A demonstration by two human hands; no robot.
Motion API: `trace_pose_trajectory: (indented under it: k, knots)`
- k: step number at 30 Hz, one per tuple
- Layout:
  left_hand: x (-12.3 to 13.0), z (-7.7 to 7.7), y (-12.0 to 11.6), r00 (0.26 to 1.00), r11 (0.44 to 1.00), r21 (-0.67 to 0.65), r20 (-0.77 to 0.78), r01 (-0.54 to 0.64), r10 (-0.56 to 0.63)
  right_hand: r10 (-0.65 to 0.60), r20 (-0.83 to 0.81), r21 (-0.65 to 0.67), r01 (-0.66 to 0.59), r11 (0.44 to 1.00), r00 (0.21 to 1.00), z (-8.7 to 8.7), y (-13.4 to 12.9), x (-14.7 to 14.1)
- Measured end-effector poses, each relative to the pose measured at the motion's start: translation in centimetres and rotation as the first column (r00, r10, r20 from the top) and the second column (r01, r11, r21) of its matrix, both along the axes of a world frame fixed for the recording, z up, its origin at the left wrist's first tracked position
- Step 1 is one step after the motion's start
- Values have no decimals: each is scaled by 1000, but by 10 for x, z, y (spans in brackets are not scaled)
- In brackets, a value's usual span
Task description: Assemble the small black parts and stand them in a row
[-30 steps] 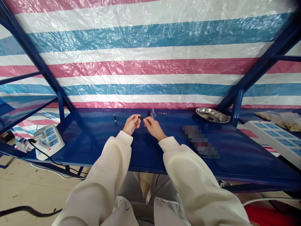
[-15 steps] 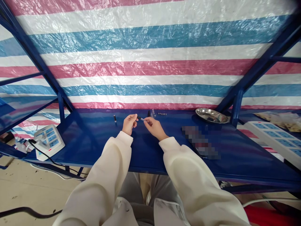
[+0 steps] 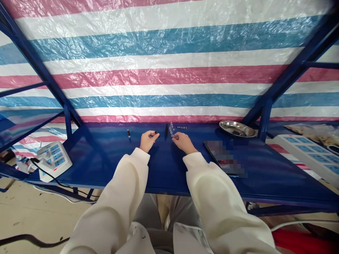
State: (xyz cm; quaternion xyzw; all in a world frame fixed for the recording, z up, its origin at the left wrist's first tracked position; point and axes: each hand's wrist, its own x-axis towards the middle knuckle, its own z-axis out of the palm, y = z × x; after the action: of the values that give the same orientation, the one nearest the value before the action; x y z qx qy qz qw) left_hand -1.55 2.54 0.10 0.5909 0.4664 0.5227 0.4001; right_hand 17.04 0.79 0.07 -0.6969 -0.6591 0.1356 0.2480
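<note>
Tubes (image 3: 171, 127), clear ones, line up near the back edge of the bench (image 3: 164, 169), just beside our right hand (image 3: 183, 141), whose grip we cannot tell; brushing them could scatter the row. Our left hand (image 3: 148, 141) pinches a small black part (image 3: 156, 132).

head view | faces forward and down | near, above blue table (image 3: 165, 169)

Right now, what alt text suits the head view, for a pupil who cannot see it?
A person's left hand pinches a small dark piece above a blue table, while the right hand is at the near end of a row of clear pieces. Left of that row are black parts; a metal dish sits farther right.
</note>
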Motion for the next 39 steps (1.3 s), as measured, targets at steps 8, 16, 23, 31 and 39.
trace_pose_trajectory:
  k: [8, 16, 23, 31, 39]
  knots:
    - [21, -2, 8, 877, 996, 84, -480, 27, 17, -107, 24, -41, 108, 993, 994, -4, 2, -5]
    - [38, -13, 16, 851, 994, 109, -519, -21, 74, -111, 38, -14, 111, 994, 993, -10, 4, -7]
    - [39, -15, 17, 836, 997, 82, -545, -12, 55, -116, 64, -14, 118, 993, 991, -14, 6, -8]
    - [40, -9, 13, 802, 998, 51, -595, -32, 57, -105, 58, -40, 107, 993, 993, -11, 6, -7]
    - [26, -2, 5, 903, 998, 37, -424, -59, 69, -119, 42, -48, 121, 991, 992, -7, 2, -8]
